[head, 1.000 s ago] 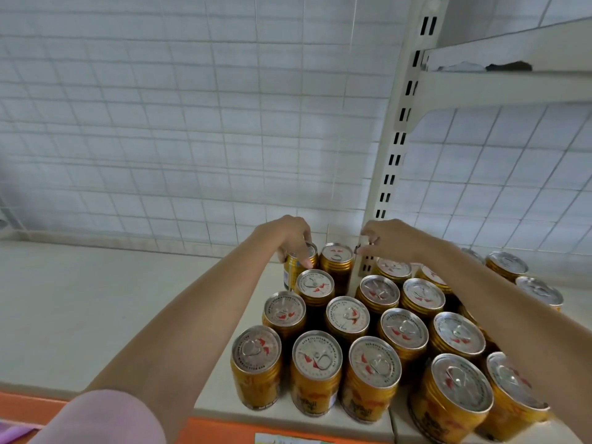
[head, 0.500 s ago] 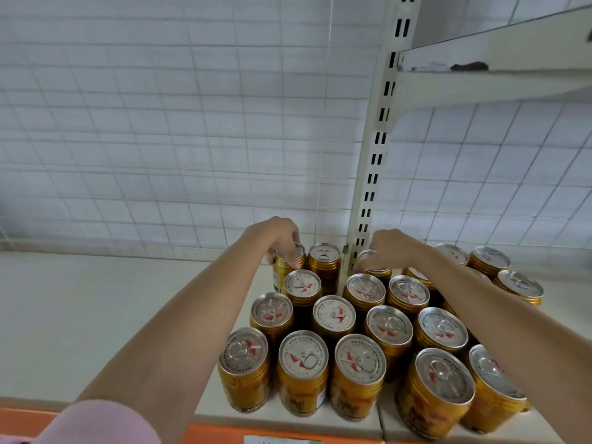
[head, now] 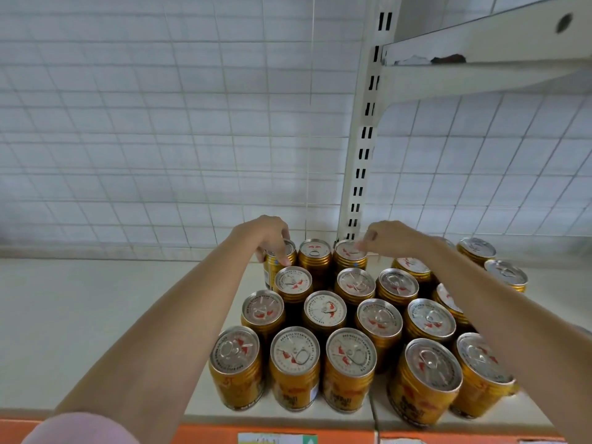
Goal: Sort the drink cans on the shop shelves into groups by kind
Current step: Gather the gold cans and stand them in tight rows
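On the white shelf (head: pixel 96 315), the gold-bodied, silver-topped drink cans (head: pixel 325 310) already stand upright in a tight block of rows, all seemingly one kind, so this group looks largely formed. A few more of the same cans (head: pixel 505 274) stand slightly apart at the far right, by the look not yet drawn in. The left hand (head: pixel 266 233) curls its fingers (head: pixel 283 256) round the back-row can at the block's left corner (head: pixel 276 256). The right hand (head: pixel 389 238) hovers with bent fingers over the back-row can beside the slotted white upright (head: pixel 349 253); whether it grips that can, I cannot tell. What remains seems to be squaring the back row.
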Demonstrator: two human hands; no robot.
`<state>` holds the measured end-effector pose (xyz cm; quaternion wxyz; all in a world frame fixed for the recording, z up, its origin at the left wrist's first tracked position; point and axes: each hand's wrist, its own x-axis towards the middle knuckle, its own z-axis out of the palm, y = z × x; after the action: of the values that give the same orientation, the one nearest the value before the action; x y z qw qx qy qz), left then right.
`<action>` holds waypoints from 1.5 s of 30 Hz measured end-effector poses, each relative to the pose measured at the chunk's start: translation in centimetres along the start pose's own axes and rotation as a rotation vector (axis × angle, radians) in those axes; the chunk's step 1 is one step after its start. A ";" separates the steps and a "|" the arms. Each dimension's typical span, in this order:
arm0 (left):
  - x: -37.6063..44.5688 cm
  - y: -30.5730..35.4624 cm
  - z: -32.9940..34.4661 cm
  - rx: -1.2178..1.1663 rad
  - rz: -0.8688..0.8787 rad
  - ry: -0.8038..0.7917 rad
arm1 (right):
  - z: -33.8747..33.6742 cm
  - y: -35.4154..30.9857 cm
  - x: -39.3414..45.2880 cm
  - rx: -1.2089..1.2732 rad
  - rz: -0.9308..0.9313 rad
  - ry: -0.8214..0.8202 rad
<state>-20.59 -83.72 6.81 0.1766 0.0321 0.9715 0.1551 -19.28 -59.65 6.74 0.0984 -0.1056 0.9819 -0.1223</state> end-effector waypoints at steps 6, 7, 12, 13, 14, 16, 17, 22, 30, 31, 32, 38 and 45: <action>0.0 0.2 -0.2 0.006 -0.001 -0.014 | -1.6 3.9 -1.0 -0.341 0.169 -0.103; 0.0 0.2 -0.2 0.012 -0.002 -0.015 | -1.2 4.2 -1.0 -0.342 0.183 -0.131; 0.0 0.4 -0.2 0.025 -0.009 -0.012 | -0.5 4.6 -0.9 -0.248 0.172 -0.003; -0.1 0.4 -0.3 0.027 -0.010 -0.014 | -0.5 4.6 -0.7 -0.225 0.168 0.033; 0.0 0.5 -0.3 0.028 -0.009 -0.015 | -0.5 4.5 -0.6 -0.212 0.159 0.056; -0.1 0.5 -0.3 0.028 -0.010 -0.015 | -0.1 4.2 0.1 -0.187 0.123 0.063; -0.1 0.5 -0.3 0.029 -0.010 -0.012 | 0.1 3.9 0.4 -0.161 0.109 0.067; 0.0 0.1 -0.2 0.011 0.002 -0.005 | 0.8 3.4 0.8 -0.068 0.175 0.074; -0.6 -0.3 0.1 -0.037 0.034 0.046 | 0.5 0.5 -1.4 -0.185 0.044 0.267; -0.9 -0.5 0.3 -0.048 0.048 0.054 | 0.2 -0.6 -2.1 -0.188 -0.023 0.270; -1.1 -0.7 0.5 -0.032 0.070 0.073 | -0.1 -1.8 -2.8 -0.183 -0.097 0.249; -5.5 -0.3 2.7 0.060 0.207 0.411 | 1.0 -4.6 -5.8 -0.268 -0.296 -0.058; -8.2 -0.1 4.0 0.120 0.268 0.072 | 1.2 -4.5 -5.4 -0.299 -0.277 -0.108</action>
<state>-11.54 -83.64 5.97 0.1170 0.1663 0.9717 0.1201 -12.95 -62.97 7.67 0.1163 -0.2596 0.9585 0.0181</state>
